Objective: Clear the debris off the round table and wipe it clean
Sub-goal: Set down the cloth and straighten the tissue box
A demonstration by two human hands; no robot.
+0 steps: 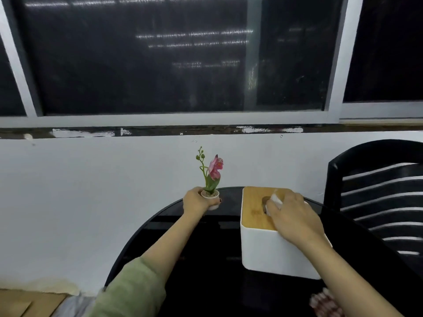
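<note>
The round black glossy table (pixel 206 259) fills the lower middle of the head view. My left hand (pixel 196 202) is wrapped around a small white pot holding a pink artificial orchid (pixel 211 177) at the table's far edge. A white tissue box with a wooden lid (pixel 263 245) stands to the right of it. My right hand (pixel 293 216) rests on the lid, fingers pinched on a white tissue (pixel 275 199) at the lid's opening. A crumpled pinkish wrapper (pixel 325 303) lies at the near right, partly behind my right forearm.
A black slatted plastic chair (pixel 377 191) stands close to the table's right side. A white wall (pixel 91 191) and dark window run behind the table. Brown cardboard (pixel 23 303) lies on the floor at lower left.
</note>
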